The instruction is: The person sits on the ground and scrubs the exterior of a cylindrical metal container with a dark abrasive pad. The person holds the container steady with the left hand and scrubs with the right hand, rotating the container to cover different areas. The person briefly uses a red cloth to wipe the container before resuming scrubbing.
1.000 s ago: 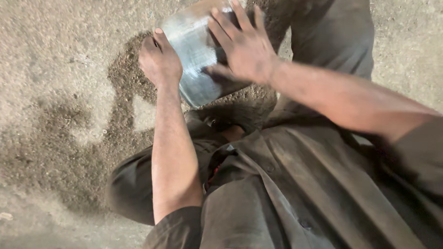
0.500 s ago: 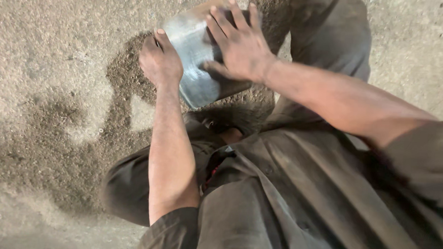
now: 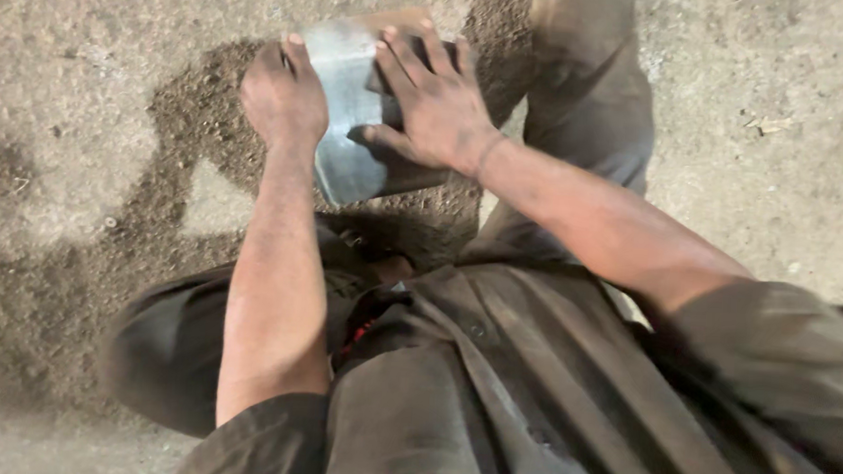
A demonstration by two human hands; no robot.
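A grey rectangular metal block (image 3: 346, 110) sits on the sandy ground in front of my knees. My left hand (image 3: 284, 96) grips its left edge, fingers curled over the side. My right hand (image 3: 434, 103) lies flat on its top right part, fingers spread, thumb pressing the face. A brown wooden edge (image 3: 393, 20) shows just behind the block. The block's right side is hidden under my right hand.
Dark damp sand (image 3: 199, 132) is spread in patches over the paler ground (image 3: 78, 80). My bent legs in dusty grey trousers (image 3: 588, 112) flank the block. Small bits of debris (image 3: 768, 121) lie at the right.
Both hands stay on the block with little shift; the view has slid slightly, and the block and hands sit a bit higher in the picture.
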